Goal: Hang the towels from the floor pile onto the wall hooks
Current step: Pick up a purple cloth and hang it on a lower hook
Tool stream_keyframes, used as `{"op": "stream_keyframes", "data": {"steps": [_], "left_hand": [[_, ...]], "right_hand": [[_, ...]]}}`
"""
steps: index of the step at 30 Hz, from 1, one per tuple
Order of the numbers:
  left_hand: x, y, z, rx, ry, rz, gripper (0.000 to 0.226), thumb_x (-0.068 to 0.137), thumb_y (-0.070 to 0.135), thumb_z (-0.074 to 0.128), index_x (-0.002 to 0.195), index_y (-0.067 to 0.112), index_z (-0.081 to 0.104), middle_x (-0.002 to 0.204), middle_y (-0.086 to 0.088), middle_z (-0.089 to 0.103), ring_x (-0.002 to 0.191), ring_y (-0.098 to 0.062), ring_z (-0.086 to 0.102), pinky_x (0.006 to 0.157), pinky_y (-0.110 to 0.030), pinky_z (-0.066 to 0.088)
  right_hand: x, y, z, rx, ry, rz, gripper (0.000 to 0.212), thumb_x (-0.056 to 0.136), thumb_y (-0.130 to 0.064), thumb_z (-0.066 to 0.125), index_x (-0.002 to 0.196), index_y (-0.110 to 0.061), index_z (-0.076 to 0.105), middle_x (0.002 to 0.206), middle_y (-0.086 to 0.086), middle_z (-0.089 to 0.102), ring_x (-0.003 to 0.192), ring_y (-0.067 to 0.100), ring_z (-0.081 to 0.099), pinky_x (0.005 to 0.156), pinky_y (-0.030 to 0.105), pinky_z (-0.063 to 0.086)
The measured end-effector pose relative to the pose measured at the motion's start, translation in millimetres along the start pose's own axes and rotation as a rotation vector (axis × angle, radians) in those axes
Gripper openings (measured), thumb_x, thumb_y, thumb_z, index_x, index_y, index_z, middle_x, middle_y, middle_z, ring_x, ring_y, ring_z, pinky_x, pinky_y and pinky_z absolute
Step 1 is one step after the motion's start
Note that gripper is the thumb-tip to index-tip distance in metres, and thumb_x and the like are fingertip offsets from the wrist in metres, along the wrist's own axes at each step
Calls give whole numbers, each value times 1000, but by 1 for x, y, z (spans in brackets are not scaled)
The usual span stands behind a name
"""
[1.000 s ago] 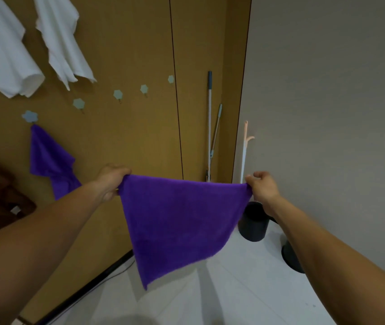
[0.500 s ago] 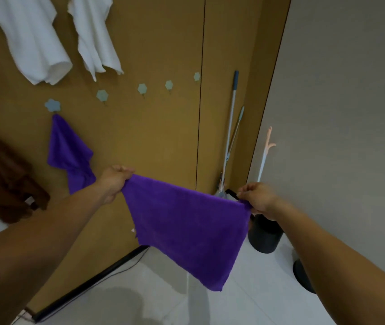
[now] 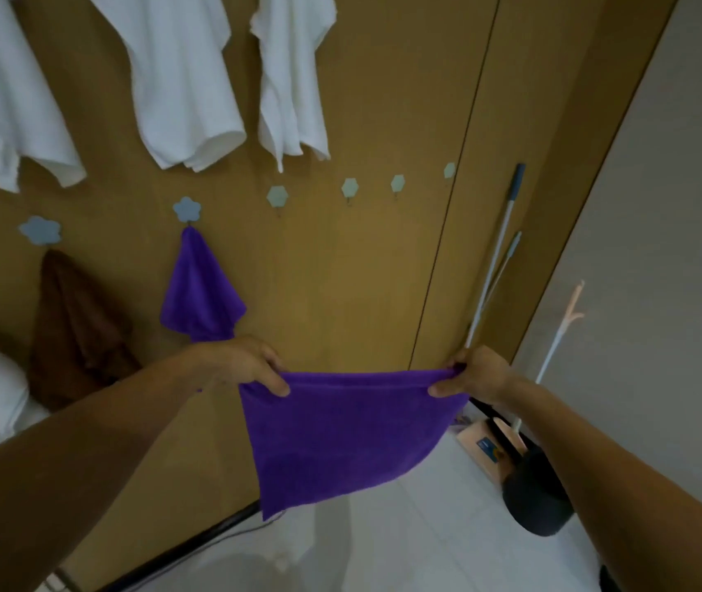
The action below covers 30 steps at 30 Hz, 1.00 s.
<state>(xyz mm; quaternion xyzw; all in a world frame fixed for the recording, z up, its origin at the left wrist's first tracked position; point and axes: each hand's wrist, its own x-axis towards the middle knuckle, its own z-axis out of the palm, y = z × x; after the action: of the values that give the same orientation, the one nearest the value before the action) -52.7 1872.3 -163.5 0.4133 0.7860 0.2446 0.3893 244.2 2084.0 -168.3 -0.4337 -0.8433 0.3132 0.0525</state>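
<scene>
Each grip is clamped on a top corner of the purple towel (image 3: pixel 340 433): left hand (image 3: pixel 242 365) pinching one corner, right hand (image 3: pixel 473 376) the other. The cloth hangs taut between them, below the empty hexagon hook (image 3: pixel 277 196). Held flat, its edge may slide off the small hook unless bunched.
</scene>
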Motion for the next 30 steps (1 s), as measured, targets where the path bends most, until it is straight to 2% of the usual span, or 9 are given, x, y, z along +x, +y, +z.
{"op": "stream_keyframes", "data": {"steps": [3,6,10,16,21,23,25,28,30], "left_hand": [[12,-11,-26,130,124,69,20,77,32,77,57,29,72,56,14,67,50,0,61,45,-11,41],[27,-20,-46,185,253,139,38,85,36,69,48,27,64,59,9,63,58,-5,58,57,-15,46],[54,-25,-53,398,590,157,26,90,34,58,93,10,68,130,-7,46,121,-26,42,106,-37,35],[85,-1,-68,-269,970,196,11,73,21,69,82,16,67,73,9,64,66,-4,60,64,-24,47],[121,21,-93,-345,1099,251,14,75,15,67,71,21,55,61,13,57,53,5,55,46,-6,38],[131,30,-102,-357,1157,288,24,79,10,65,74,26,48,70,13,55,59,12,54,51,-1,37],[145,38,-109,-364,1139,321,28,83,8,61,84,32,47,87,14,56,75,8,56,59,3,37],[161,39,-116,-260,1008,347,21,86,17,61,93,35,55,100,13,62,93,-3,60,70,0,41],[167,39,-121,-176,923,324,21,79,39,71,96,32,63,98,15,66,94,2,61,71,-1,42]], "right_hand": [[34,-21,7,-71,111,-70,33,79,-47,74,72,-16,66,77,3,60,79,22,62,60,26,42],[64,-39,12,-151,248,-137,33,85,-44,68,83,-12,71,110,5,52,113,23,50,93,31,38],[102,-70,18,-148,324,-262,27,88,-28,65,94,-1,68,143,8,42,123,26,47,98,27,34],[165,-118,26,251,312,-439,26,85,0,58,109,-8,54,94,3,60,83,19,57,64,17,38],[227,-150,14,527,115,-540,26,87,4,48,87,-14,66,89,-3,67,86,12,58,73,13,42],[244,-160,10,519,-42,-591,8,89,-14,63,91,-19,69,92,-5,69,86,9,63,73,14,46],[267,-165,6,443,-155,-626,21,78,-36,78,94,-24,72,92,-10,72,83,3,67,69,13,51],[295,-177,4,407,-149,-662,26,75,-39,81,79,-14,73,76,4,72,70,15,68,65,28,55],[312,-185,5,482,-107,-695,23,79,-35,78,59,-31,67,61,-9,65,59,2,61,55,18,48]]}}
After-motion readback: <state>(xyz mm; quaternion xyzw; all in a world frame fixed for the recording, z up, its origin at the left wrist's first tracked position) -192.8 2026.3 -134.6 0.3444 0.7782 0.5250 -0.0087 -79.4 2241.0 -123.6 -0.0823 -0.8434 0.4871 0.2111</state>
